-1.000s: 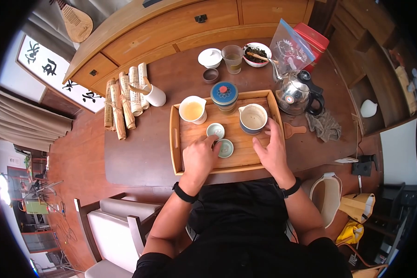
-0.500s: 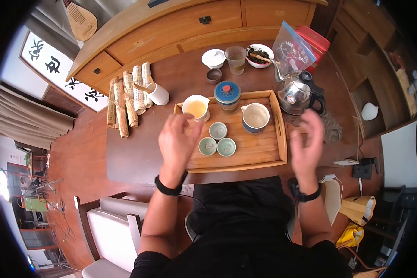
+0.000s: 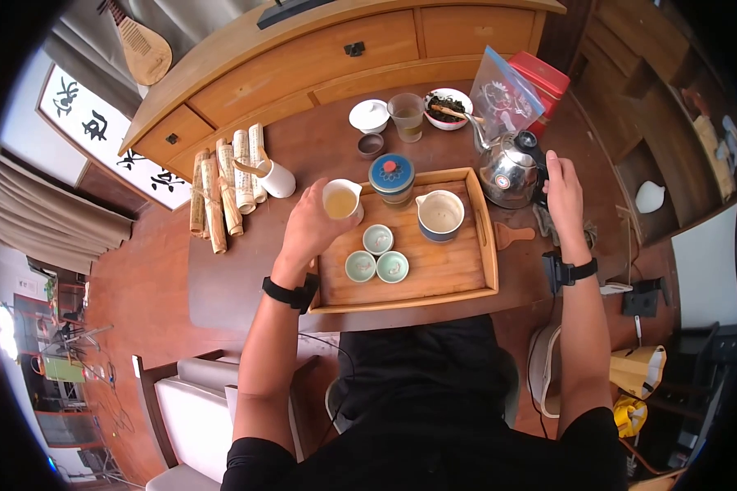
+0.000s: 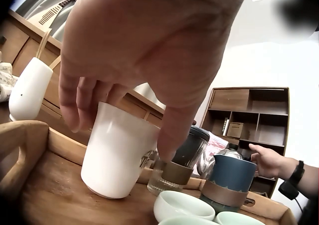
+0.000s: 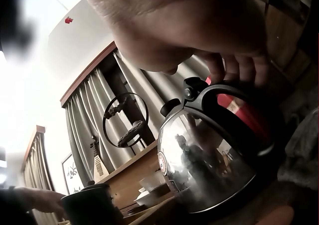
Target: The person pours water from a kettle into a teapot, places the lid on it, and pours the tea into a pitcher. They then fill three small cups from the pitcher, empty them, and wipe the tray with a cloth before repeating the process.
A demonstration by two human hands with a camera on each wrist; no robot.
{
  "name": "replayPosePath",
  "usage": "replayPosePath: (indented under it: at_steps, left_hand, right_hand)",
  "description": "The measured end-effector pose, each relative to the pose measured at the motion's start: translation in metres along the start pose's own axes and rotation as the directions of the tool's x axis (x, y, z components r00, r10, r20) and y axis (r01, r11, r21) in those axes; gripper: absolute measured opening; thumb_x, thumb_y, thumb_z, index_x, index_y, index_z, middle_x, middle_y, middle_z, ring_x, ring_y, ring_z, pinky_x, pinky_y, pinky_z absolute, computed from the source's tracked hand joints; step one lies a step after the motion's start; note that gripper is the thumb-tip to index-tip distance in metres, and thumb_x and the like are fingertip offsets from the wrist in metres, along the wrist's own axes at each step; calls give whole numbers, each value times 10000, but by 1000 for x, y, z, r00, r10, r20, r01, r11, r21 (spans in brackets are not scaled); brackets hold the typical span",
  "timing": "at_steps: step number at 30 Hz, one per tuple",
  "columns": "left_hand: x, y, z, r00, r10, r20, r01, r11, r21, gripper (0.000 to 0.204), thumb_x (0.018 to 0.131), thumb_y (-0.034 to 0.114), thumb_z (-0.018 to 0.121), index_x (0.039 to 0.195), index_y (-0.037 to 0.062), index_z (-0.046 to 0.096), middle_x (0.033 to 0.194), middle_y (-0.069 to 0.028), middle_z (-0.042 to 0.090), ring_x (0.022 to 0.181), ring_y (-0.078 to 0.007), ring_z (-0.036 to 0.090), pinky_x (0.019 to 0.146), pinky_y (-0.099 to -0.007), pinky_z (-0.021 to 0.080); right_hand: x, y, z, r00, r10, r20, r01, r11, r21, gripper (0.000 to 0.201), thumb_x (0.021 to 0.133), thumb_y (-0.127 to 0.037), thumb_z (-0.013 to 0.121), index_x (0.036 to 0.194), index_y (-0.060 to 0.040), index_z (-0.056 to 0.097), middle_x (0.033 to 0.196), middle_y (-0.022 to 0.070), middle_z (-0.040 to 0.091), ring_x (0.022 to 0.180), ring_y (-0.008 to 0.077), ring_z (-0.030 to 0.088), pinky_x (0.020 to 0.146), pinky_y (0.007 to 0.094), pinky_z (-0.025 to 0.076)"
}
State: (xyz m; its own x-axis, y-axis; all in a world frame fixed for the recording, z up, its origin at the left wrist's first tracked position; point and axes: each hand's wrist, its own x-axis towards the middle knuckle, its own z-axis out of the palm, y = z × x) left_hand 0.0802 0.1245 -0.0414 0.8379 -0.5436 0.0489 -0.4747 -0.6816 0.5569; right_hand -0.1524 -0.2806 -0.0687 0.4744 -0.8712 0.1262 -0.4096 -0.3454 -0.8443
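My left hand (image 3: 309,225) is round a white tea pitcher (image 4: 112,160) of pale yellow tea on the left of the wooden tray (image 3: 434,278). In the left wrist view its thumb lies at the pitcher's right side and its fingers reach round the far left side. My right hand (image 3: 563,190) is at the black handle (image 5: 249,135) of a steel kettle (image 3: 506,176), right of the tray. Its fingers (image 5: 244,68) hang straight behind the top of the handle, the thumb apart from it. Several small items share the tray: three celadon teacups (image 3: 377,267), a blue spouted pitcher (image 3: 440,232) and a blue-lidded glass jar (image 3: 392,176).
Behind the tray stand a white lidded bowl (image 3: 369,116), a glass (image 3: 405,123), a small dark cup (image 3: 370,146) and a bowl of tea leaves (image 3: 446,119). Bamboo scrolls (image 3: 213,196) and a white tool holder (image 3: 278,181) lie left. A grey cloth (image 3: 585,237) lies by the kettle.
Both hands have left the teacups and blue pitcher, rising and parting. My left hand has come to the white pitcher, my right hand to the kettle handle.
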Motion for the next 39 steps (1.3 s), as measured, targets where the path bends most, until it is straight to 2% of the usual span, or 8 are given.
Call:
replayPosePath:
  at_steps: [4,10,14,18,25,30,33,39]
  left_hand:
    - [0,0,-4,1000,1,10,0,999,-49,860,798,316,979,1525,27,625,1400,-216,748,1319,-388,717,1126,-460,574]
    - [3,8,-33,1000,-20,2,20,985,-170,802,804,213,962,1504,1,632,1352,-185,771,1290,-303,746,1089,-420,594]
    - [18,13,-55,986,152,-71,-166,939,-301,857,802,177,960,1557,-15,602,1368,-176,756,1285,-272,734,1123,-415,578]
    - [29,80,-77,984,181,-6,-171,917,-361,901,818,147,967,1596,-45,556,1442,-163,713,1327,-247,704,1145,-397,568]
    - [68,163,-39,942,306,137,-174,795,-581,959,802,157,992,1617,-40,525,1446,-180,718,1326,-247,708,1136,-378,573]
    - [94,211,1,877,441,189,-312,823,-474,896,787,266,999,1542,-6,600,1413,-192,750,1296,-250,735,1118,-386,576]
    - [107,231,23,855,447,262,-388,888,-247,862,770,360,971,1485,16,633,1366,-215,758,1292,-356,736,1121,-439,563]
    - [118,257,49,801,522,293,-535,844,-41,832,738,294,923,1460,1,631,1377,-243,702,1294,-417,698,1133,-464,552]
  right_hand:
    - [-1,16,13,982,-170,-87,166,985,-52,576,1226,-511,455,1348,0,692,1153,210,789,1063,348,768,929,459,594]
    - [-1,45,23,982,-98,-161,139,954,267,433,1220,-321,466,1391,16,677,1205,174,788,1012,266,779,829,398,642]
    - [3,42,27,981,-43,-191,116,916,385,385,1161,-232,483,1323,30,715,1138,183,793,976,281,796,797,414,654]
    - [2,33,25,978,-36,-203,112,919,378,375,1154,-225,501,1314,33,720,1075,169,801,949,283,797,779,427,658]
    - [6,42,33,947,-128,-293,209,942,263,300,1126,-227,526,1179,2,712,942,270,773,862,454,791,793,540,602]
    - [2,37,31,950,-126,-287,205,943,262,307,1143,-240,513,1193,-26,727,973,289,769,967,524,753,859,582,572]
    - [5,42,33,949,-127,-290,198,952,231,306,1154,-247,513,1190,-35,730,994,294,768,992,539,741,875,592,569]
    - [2,40,32,952,-132,-277,205,945,254,292,1166,-247,525,1178,-34,724,966,289,761,941,538,741,843,592,573]
